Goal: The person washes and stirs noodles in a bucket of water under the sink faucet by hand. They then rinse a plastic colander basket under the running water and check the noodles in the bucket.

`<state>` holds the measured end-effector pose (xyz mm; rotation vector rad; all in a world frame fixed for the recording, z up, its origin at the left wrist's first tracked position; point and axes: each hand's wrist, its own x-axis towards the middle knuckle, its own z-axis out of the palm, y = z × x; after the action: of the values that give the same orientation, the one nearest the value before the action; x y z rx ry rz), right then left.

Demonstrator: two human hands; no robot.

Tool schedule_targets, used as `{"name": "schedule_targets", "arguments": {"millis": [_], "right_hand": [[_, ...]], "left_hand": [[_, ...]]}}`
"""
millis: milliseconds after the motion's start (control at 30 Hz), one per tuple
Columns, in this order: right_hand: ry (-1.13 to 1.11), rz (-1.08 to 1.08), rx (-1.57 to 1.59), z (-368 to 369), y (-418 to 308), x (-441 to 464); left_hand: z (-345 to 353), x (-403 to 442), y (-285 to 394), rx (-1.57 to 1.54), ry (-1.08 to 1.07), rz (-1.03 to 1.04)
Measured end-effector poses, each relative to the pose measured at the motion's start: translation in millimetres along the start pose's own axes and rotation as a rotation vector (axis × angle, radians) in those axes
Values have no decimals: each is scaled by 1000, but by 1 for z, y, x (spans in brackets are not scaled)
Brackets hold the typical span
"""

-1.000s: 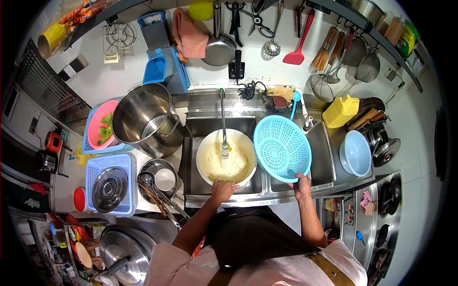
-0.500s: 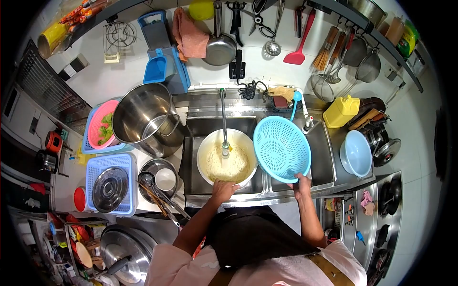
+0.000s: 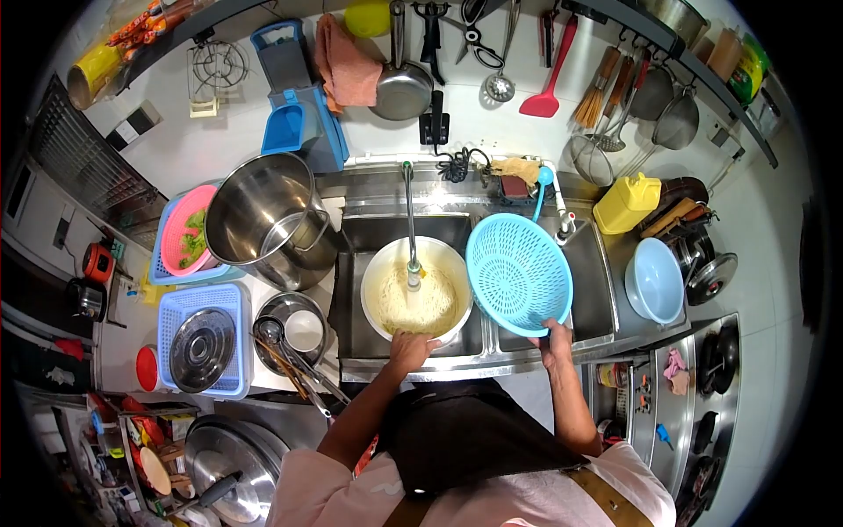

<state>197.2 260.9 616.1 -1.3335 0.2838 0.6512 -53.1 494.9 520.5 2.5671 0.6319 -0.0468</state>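
Observation:
Under the running tap [image 3: 411,211], a white basin [image 3: 370,321] stands in the left sink bowl. Pale, thin strands [image 3: 430,303], perhaps noodles, lie in water inside it. My left hand [image 3: 411,350] grips the basin's near rim, some fingertips hidden over the edge. My right hand [image 3: 553,344] is closed on the near rim of a blue colander [image 3: 520,272], thumb on top. The colander is tilted over the right sink bowl, its slotted inside facing me, and nothing lies in it.
A tall steel pot [image 3: 263,211] stands left of the sink [image 3: 351,362]. Nearby are a blue basket [image 3: 244,378] with a steel lid and a steel bowl [image 3: 272,307] with utensils. To the right are a yellow jug [image 3: 628,206] and a light-blue basin [image 3: 654,281].
The view has shifted very slightly. Both hands, the basin and the colander keep their places, and the water still runs.

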Motion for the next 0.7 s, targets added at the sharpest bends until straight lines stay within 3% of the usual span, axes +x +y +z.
{"name": "schedule_targets", "arguments": {"millis": [700], "right_hand": [[-8,-5,-1,3,-1,-3]], "left_hand": [[6,0,-4,3,46,29]]}}
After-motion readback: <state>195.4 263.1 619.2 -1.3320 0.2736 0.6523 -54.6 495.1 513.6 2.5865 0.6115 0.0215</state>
